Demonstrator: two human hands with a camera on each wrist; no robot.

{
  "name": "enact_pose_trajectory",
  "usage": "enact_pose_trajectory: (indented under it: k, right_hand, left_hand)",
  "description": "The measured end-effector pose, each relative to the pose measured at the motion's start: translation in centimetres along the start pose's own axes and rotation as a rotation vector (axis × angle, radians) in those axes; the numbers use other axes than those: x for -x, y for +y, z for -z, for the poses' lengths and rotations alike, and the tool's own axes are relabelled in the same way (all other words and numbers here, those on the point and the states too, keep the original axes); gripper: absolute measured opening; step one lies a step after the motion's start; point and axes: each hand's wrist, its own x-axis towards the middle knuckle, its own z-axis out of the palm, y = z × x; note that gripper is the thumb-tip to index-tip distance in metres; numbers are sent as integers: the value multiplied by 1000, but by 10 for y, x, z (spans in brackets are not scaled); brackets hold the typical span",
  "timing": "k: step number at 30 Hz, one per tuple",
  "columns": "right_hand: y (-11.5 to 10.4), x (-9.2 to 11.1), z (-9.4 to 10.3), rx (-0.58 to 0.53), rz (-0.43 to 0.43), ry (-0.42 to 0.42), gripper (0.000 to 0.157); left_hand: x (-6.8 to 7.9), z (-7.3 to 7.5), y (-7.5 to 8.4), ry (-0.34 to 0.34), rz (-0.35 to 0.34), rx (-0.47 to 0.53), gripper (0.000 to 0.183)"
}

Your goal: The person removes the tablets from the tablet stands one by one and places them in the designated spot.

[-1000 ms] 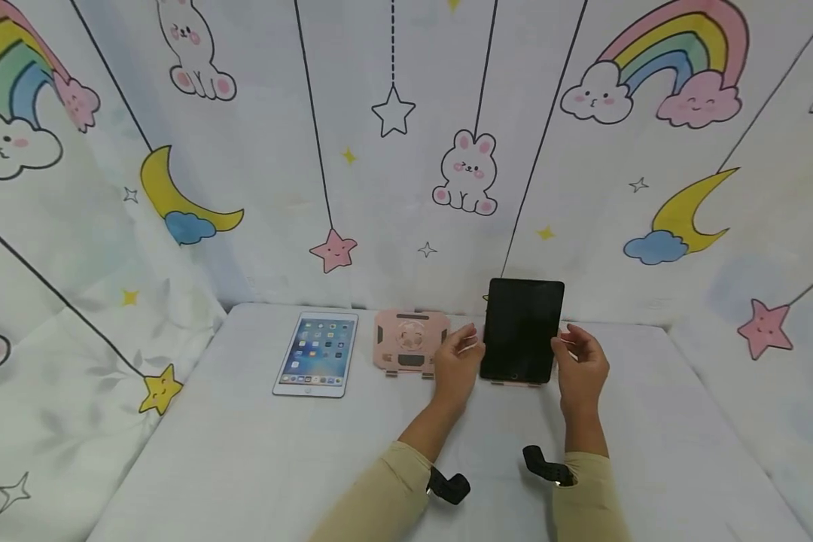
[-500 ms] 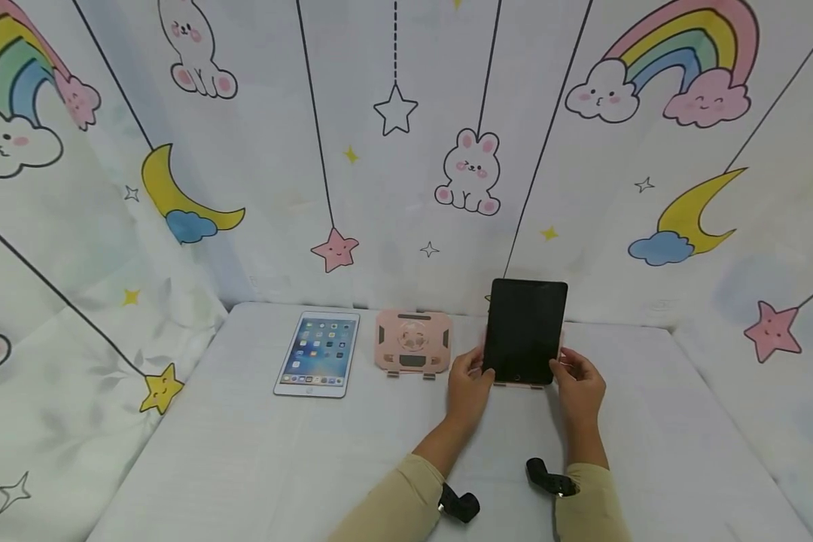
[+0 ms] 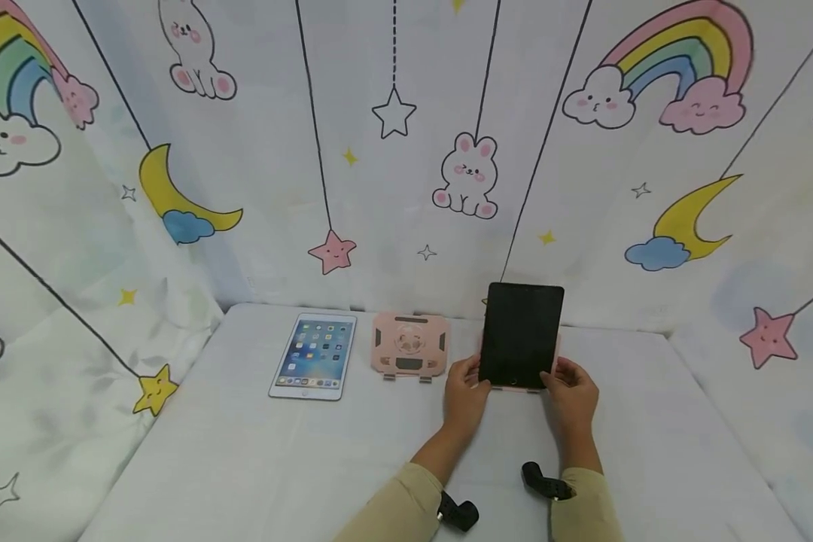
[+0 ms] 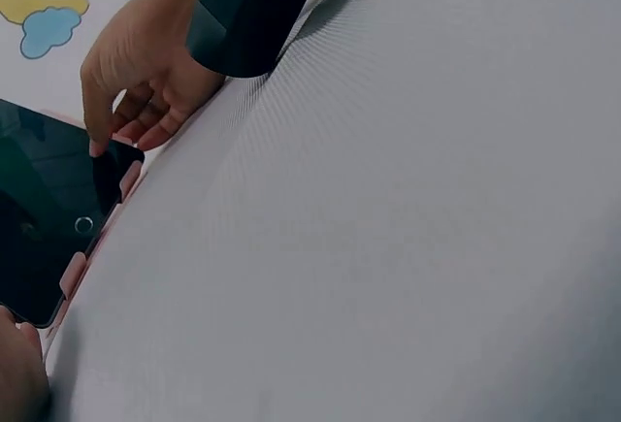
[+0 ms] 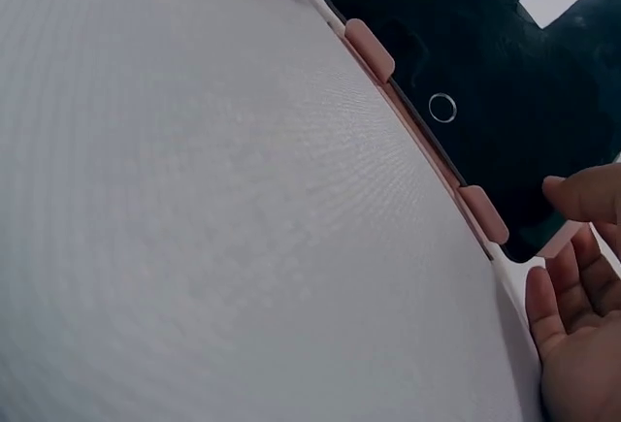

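Observation:
A black tablet point(image 3: 522, 335) stands tilted back in a pink tablet stand point(image 5: 482, 213), its lower edge behind the stand's two small lips. My left hand point(image 3: 464, 395) grips the lower left corner, thumb at the front edge and fingers reaching behind. At the lower right corner, my right hand point(image 3: 572, 391) pinches the tablet, with its thumb point(image 5: 582, 194) on the dark screen and the other fingers curled beneath. The round home button point(image 5: 442, 108) shows between the lips. Most of the stand is hidden behind the tablet.
Left of the hands, a second pink stand point(image 3: 409, 345) lies folded. Farther left lies a white tablet point(image 3: 314, 356) with app icons on its screen. A white cloth covers the table point(image 3: 244, 467), and a cartoon-printed curtain point(image 3: 393, 188) rises behind its back edge.
Both hands have slid down from the tablet's sides to its lower corners, and the thumbs have come onto its front. The tablet stays upright in nearly the same place.

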Motion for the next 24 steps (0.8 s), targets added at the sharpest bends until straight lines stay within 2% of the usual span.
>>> enact_pose_trajectory:
  k: [5, 12, 21, 24]
  right_hand:
    - [3, 2, -3, -37, 47, 28, 41]
    - [5, 3, -5, -34, 95, 78, 40]
    - [1, 6, -3, 4, 53, 67, 31]
    - [1, 6, -2, -1, 49, 64, 31]
  left_hand:
    - [-1, -2, -2, 30, 7, -14, 43]
    - [-2, -4, -4, 27, 13, 3, 40]
    - [-3, -4, -6, 19, 3, 37, 40]
    - [1, -3, 0, 14, 6, 38, 42]
